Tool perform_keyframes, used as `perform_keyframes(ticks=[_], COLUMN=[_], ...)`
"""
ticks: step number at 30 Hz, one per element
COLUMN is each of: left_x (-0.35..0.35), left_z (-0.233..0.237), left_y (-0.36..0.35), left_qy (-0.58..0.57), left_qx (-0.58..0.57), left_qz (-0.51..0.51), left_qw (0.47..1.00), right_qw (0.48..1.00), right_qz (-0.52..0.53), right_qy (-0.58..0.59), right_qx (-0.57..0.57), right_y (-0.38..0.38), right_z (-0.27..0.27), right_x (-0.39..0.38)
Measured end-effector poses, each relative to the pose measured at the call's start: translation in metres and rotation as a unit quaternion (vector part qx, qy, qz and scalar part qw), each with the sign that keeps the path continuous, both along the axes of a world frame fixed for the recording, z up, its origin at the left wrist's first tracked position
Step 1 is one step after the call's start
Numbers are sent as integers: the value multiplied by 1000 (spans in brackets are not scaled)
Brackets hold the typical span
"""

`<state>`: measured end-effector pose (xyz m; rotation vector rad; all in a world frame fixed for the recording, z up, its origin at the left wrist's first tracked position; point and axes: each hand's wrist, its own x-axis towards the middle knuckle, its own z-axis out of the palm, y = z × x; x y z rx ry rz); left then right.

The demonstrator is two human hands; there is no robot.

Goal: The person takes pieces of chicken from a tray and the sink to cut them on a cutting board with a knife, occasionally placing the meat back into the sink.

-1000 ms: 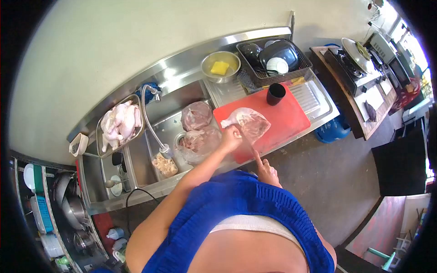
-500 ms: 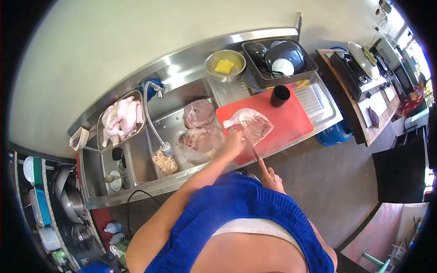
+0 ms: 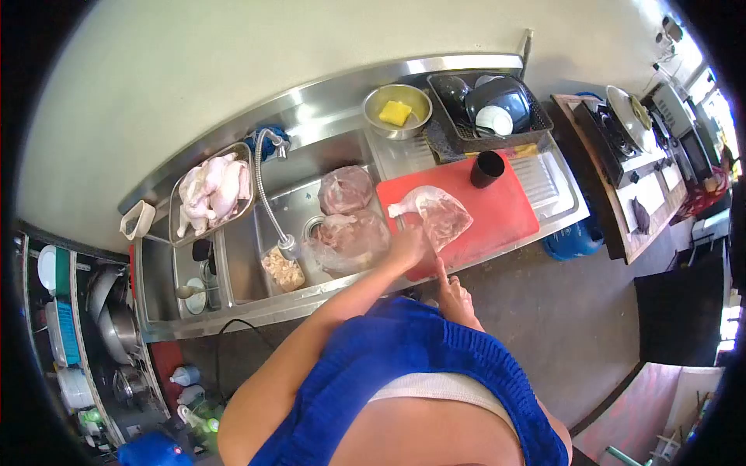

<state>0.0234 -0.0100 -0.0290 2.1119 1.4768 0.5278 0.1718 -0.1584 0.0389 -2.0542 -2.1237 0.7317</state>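
A raw chicken leg quarter (image 3: pixel 444 219) lies on the red cutting board (image 3: pixel 509 206), its drumstick end pointing left. My left hand (image 3: pixel 410 245) is at its near left edge, fingers closed on the meat; the fingertips are partly hidden. My right hand (image 3: pixel 458 301) grips a knife (image 3: pixel 437 258) by the handle, index finger stretched along it. The blade points away from me, up against the near edge of the chicken, beside my left hand. A black cup (image 3: pixel 487 169) stands on the board's far side.
Left of the board, the sink (image 3: pixel 299 182) holds bagged meat (image 3: pixel 346 190) and a bag of pale pieces (image 3: pixel 283 269) under the hose faucet (image 3: pixel 266 194). A tray of whole chicken (image 3: pixel 210 194) sits further left. Behind are a steel bowl (image 3: pixel 381 97) and a dish rack (image 3: pixel 536 128).
My left hand has shifted slightly along the chicken's near edge, and the knife with my right hand sits a little lower beside it. The whole view has tilted slightly.
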Motion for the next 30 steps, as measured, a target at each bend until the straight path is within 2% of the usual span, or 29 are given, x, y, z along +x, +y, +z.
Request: perform_keyframes(ticks=[2, 3, 5, 7, 9, 12, 13, 15, 17, 21, 25, 27, 29, 30], left_x=[-3, -4, -7, -7, -9, -7, -5, -9, -5, -2, 5, -3, -18, -24], left_z=[-5, -3, 8, 19, 29, 29, 26, 23, 8, 24, 8, 16, 52, 46], left_y=[0, 1, 10, 7, 2, 4, 3, 5, 8, 12, 7, 10, 11, 14], left_qy=[-13, -12, -30, -31, -53, -58, -59, -33, 1, 25, 32, 1, -79, -83], left_qx=[78, 78, 62, 50, -30, -51, -53, 31, 20, -72, -164, -152, -210, -218], left_qz=[9, 9, -29, -15, 12, 19, 19, -5, -4, 5, 8, 6, -13, -39], left_qw=[997, 997, 997, 998, 998, 997, 997, 999, 1000, 997, 986, 988, 974, 972], right_qw=[999, 999, 997, 997, 997, 997, 998, 998, 993, 991, 990, 996, 996, 997], right_qz=[-8, -7, -36, -39, -36, -39, -34, -20, -32, -18, -2, -17, -7, -5], right_qy=[-20, -19, -10, -11, -11, -14, 5, 25, 109, 120, 109, 72, 72, 72], right_qx=[-27, -28, -68, -66, -60, -61, -57, -54, 43, 57, 95, 53, 43, 33], right_y=[-4, -11, -23, -26, -22, -23, -24, -24, -23, -9, 24, 29, 28, 28], right_z=[-5, 2, 24, 24, 23, 19, 17, 14, 13, 7, -14, -8, 5, 9], right_x=[3, 4, 8, 11, 9, 13, 16, 22, 27, 23, 11, 3, 0, 0])
